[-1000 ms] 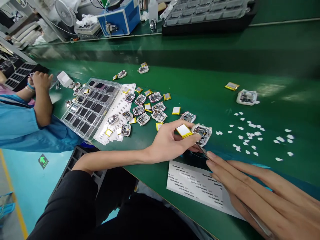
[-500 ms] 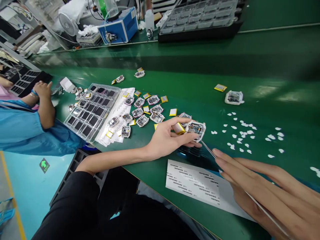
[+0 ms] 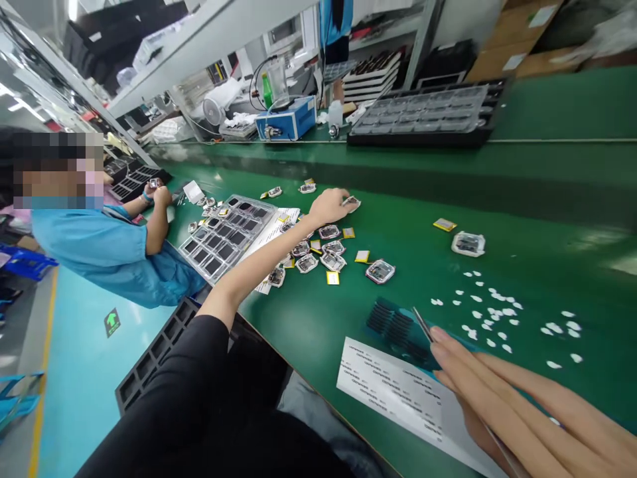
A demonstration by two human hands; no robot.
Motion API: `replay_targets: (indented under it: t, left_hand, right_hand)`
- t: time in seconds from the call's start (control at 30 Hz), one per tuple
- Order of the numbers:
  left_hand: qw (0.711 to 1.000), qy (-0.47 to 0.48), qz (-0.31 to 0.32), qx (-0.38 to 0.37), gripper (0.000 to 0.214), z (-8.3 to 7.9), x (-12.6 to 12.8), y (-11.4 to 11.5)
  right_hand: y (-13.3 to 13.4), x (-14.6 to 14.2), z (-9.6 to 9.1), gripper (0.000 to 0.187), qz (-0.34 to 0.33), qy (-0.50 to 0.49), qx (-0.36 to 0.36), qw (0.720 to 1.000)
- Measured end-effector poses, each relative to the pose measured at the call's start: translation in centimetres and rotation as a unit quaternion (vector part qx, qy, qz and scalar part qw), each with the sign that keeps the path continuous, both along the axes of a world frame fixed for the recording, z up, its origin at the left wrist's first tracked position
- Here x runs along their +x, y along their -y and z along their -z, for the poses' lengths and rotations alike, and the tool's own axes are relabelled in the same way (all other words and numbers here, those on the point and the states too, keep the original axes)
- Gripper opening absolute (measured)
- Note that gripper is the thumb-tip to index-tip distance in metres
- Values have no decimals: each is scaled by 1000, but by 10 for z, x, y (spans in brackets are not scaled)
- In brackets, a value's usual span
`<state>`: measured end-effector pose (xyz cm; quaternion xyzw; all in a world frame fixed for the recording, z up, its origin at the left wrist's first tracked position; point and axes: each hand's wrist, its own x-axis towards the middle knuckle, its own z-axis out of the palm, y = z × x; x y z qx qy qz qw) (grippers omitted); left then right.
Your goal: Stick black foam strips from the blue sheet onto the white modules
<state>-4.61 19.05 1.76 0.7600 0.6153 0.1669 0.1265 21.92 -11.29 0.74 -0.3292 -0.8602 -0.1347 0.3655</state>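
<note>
Broadly, green work surface (image 3: 497,199) spanning the whole view, largest thing present. Next in size, co-worker in a blue top (image 3: 107,255) seated at far left, hands of their own up by a black tray. Clear compartment tray (image 3: 226,236) lying flat beside that person, dark squares in its cells. Black tray of grey cells (image 3: 428,116) along the far edge, blue box (image 3: 286,123) to its left. White printed sheet (image 3: 398,398) near the front edge, just beside the right hand (image 3: 517,411). Right hand low at lower right, fingers long and nearly straight, pinched shut on thin metal tweezers (image 3: 423,325) whose tips point up and left above a dark ribbed patch. Left hand (image 3: 328,207) stretched far out across the surface, fingers curled closed on a small white-framed module (image 3: 352,201), held at the fingertips just beyond the loose cluster of similar modules (image 3: 318,255) and yellow-edged cells. Lone module (image 3: 468,243) well apart to the right, yellow cell (image 3: 444,225) near it. Smallest, white scraps (image 3: 497,315) scattered at right.
</note>
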Motion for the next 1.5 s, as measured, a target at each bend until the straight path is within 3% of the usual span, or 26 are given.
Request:
replay_targets:
  t: [0.17, 0.3, 0.43, 0.6, 0.73, 0.87, 0.93, 0.97, 1.0, 1.1, 1.2, 1.27, 1.37, 1.5]
  left_hand:
    - [988, -63, -128, 66, 39, 6, -49, -24]
    - [982, -58, -174, 53, 42, 8, -79, -33]
    - [983, -11, -180, 37, 42, 7, -85, -38]
    - [984, 119, -132, 34, 39, -2, -69, -27]
    - [959, 270, -78, 39, 18, -17, -48, 5]
    - [912, 410, 13, 13, 16, -30, -22, 63]
    - [814, 563, 109, -96, 24, -30, -5, 100]
    - [782, 587, 148, -151, 33, -28, 4, 119]
    - [768, 579, 181, -203, 40, -25, 13, 138]
    - [749, 512, 254, -336, 38, -14, 36, 185]
    - [723, 473, 289, -413, 19, -7, 48, 213]
    - [735, 444, 283, -427, 9, -6, 50, 221]
    - [760, 404, 283, -422, 11, -9, 48, 225]
    - [751, 410, 283, -434, 16, -11, 44, 227]
  right_hand:
    - [3, -6, -4, 65, 18, -13, 23, 999]
    - [5, -2, -4, 68, 23, 17, 29, 999]
    - [-1, 0, -16, 58, -7, 39, 76, 996]
    - [-6, -8, -30, 58, -4, 14, 106, 994]
    - [-9, -10, -32, 61, -7, 22, 108, 994]
    - [-10, -12, -21, 54, -10, -20, 82, 996]
    - [-10, -14, -14, 36, -5, -99, 37, 994]
    - [-10, -16, -11, 27, 5, -142, 10, 990]
    - [-10, -17, -10, 27, 19, -180, -17, 983]
    - [-9, -20, -12, 35, 89, -211, -78, 970]
    - [-9, -21, -16, 31, 149, -188, -98, 966]
    - [-9, -21, -16, 25, 159, -167, -91, 969]
    - [-10, -21, -16, 17, 143, -119, -77, 980]
    - [-11, -22, -14, 34, 131, -68, -51, 988]
